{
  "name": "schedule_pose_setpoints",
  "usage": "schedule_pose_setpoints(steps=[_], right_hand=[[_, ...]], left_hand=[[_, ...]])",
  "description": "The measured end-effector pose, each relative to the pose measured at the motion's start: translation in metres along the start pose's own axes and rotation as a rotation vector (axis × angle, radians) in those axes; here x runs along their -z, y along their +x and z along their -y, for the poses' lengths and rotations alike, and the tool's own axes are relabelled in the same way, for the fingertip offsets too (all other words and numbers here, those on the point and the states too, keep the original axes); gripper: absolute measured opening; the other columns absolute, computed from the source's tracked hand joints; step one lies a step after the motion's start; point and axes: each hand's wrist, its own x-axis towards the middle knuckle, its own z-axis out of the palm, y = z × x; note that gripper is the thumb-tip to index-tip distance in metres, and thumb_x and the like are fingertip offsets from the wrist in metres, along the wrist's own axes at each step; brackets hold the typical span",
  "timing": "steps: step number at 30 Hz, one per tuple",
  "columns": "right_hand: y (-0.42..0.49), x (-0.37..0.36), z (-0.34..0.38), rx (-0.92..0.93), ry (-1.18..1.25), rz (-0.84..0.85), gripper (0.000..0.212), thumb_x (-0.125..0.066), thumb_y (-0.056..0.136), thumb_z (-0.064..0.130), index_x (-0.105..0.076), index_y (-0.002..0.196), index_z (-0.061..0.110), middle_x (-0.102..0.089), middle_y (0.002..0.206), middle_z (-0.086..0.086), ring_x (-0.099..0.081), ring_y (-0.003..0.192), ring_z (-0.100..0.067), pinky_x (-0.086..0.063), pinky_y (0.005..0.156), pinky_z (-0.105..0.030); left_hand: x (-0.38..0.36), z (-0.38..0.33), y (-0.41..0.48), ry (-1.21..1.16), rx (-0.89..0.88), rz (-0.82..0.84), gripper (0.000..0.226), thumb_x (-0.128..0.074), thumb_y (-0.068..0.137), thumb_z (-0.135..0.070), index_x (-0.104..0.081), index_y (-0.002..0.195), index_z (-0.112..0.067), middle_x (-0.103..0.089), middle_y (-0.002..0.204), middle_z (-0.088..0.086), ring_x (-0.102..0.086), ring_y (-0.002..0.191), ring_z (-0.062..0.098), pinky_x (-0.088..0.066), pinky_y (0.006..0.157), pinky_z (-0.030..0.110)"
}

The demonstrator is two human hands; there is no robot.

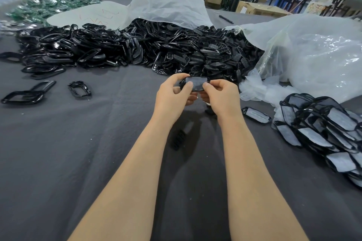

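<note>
Left hand [174, 92] and right hand [221, 96] meet above the worktop. Both have their fingers curled, and each pinches one end of a small black oval plastic shell with a grey filmed face [196, 84]. The thumbs lie on the face and the other fingers are tucked beneath. The shell is held in the air, just in front of a long heap of glossy black plastic frames and button pads [137, 49].

A ribbed black part [181, 137] lies on the dark grey cloth-covered worktop [98, 152] between the forearms. To the right lies one similar grey-faced shell [256, 115], then a stack of the same [323, 129], with a crumpled clear plastic bag [313, 55] behind. To the left lies a loose black frame [79, 88].
</note>
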Motion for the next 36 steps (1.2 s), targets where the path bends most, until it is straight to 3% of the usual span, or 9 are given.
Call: schedule_pose_setpoints(steps=[3, 8, 14, 17, 19, 22, 25, 30, 36], right_hand=[[-0.003, 0.004, 0.004, -0.023, 0.045, 0.016, 0.018, -0.06, 0.091, 0.013, -0.063, 0.106, 0.004, -0.067, 0.076, -0.001, -0.065, 0.064, -0.007, -0.054, 0.061, -0.019], [-0.006, 0.032, 0.014, 0.012, 0.019, -0.025, 0.005, -0.063, 0.09, 0.019, -0.058, 0.09, 0.017, -0.07, 0.086, -0.006, -0.069, 0.082, -0.02, -0.056, 0.084, -0.042], [-0.009, 0.114, 0.017, -0.013, 0.048, -0.32, 0.015, -0.065, 0.088, 0.02, -0.056, 0.077, 0.024, -0.064, 0.078, 0.0, -0.067, 0.079, -0.02, -0.057, 0.079, -0.039], [-0.013, 0.16, 0.009, -0.065, 0.131, -0.455, 0.006, -0.065, 0.088, 0.014, -0.06, 0.085, 0.012, -0.061, 0.073, -0.003, -0.061, 0.052, -0.001, -0.051, 0.054, -0.018], [-0.016, 0.186, 0.001, -0.116, 0.15, -0.532, 0.014, -0.064, 0.088, 0.014, -0.063, 0.096, 0.002, -0.061, 0.074, -0.005, -0.058, 0.048, 0.0, -0.048, 0.052, -0.016], [-0.019, 0.212, -0.013, -0.135, 0.006, -0.633, 0.022, -0.065, 0.088, 0.021, -0.063, 0.103, 0.005, -0.066, 0.084, -0.003, -0.063, 0.074, -0.014, -0.051, 0.073, -0.027], [-0.023, 0.225, -0.025, -0.12, -0.296, -0.737, 0.02, -0.064, 0.088, 0.027, -0.057, 0.1, 0.013, -0.052, 0.074, 0.014, -0.05, 0.079, -0.011, -0.031, 0.064, -0.019], [-0.021, 0.227, -0.036, -0.145, -0.482, -0.768, 0.023, -0.061, 0.09, 0.03, -0.056, 0.106, 0.014, -0.058, 0.105, -0.002, -0.042, 0.082, -0.011, -0.029, 0.067, -0.021], [-0.024, 0.216, -0.027, -0.032, -0.434, -0.84, 0.019, -0.062, 0.087, 0.023, -0.054, 0.103, 0.015, -0.054, 0.099, 0.002, -0.053, 0.098, -0.019, -0.028, 0.07, -0.021]], left_hand=[[-0.003, -0.002, 0.0, 0.047, -0.031, -0.03, 0.02, -0.057, 0.095, -0.011, -0.056, 0.1, -0.031, -0.071, 0.073, 0.002, -0.068, 0.062, 0.004, -0.057, 0.064, 0.021], [-0.03, -0.015, 0.004, 0.11, -0.079, 0.0, 0.02, -0.056, 0.093, -0.009, -0.056, 0.097, -0.028, -0.068, 0.069, -0.001, -0.064, 0.057, 0.006, -0.054, 0.063, 0.027], [-0.114, -0.039, -0.003, 0.13, -0.068, 0.131, 0.018, -0.062, 0.09, -0.019, -0.046, 0.088, -0.026, -0.07, 0.089, 0.008, -0.069, 0.086, 0.026, -0.055, 0.083, 0.047], [-0.164, -0.045, -0.013, 0.206, -0.107, 0.227, 0.015, -0.062, 0.09, -0.023, -0.048, 0.086, -0.024, -0.065, 0.085, -0.003, -0.063, 0.08, 0.015, -0.053, 0.071, 0.025], [-0.192, -0.046, -0.022, 0.259, -0.131, 0.262, 0.014, -0.062, 0.091, -0.026, -0.049, 0.092, -0.021, -0.054, 0.078, -0.012, -0.054, 0.074, 0.007, -0.039, 0.057, 0.012], [-0.228, -0.041, -0.031, 0.357, -0.128, 0.275, 0.016, -0.061, 0.091, -0.029, -0.054, 0.1, -0.017, -0.058, 0.096, -0.002, -0.057, 0.094, 0.019, -0.044, 0.076, 0.027], [-0.251, -0.034, -0.035, 0.522, -0.056, 0.289, 0.032, -0.06, 0.09, -0.035, -0.059, 0.117, -0.018, -0.051, 0.129, 0.007, -0.048, 0.12, 0.03, -0.041, 0.101, 0.042], [-0.26, -0.026, -0.038, 0.567, -0.053, 0.291, 0.032, -0.058, 0.09, -0.032, -0.054, 0.119, -0.019, -0.046, 0.133, 0.007, -0.043, 0.124, 0.031, -0.035, 0.104, 0.043], [-0.256, -0.031, -0.035, 0.432, -0.071, 0.299, 0.035, -0.061, 0.088, -0.029, -0.054, 0.12, -0.018, -0.052, 0.129, 0.003, -0.047, 0.121, 0.026, -0.037, 0.105, 0.042]])
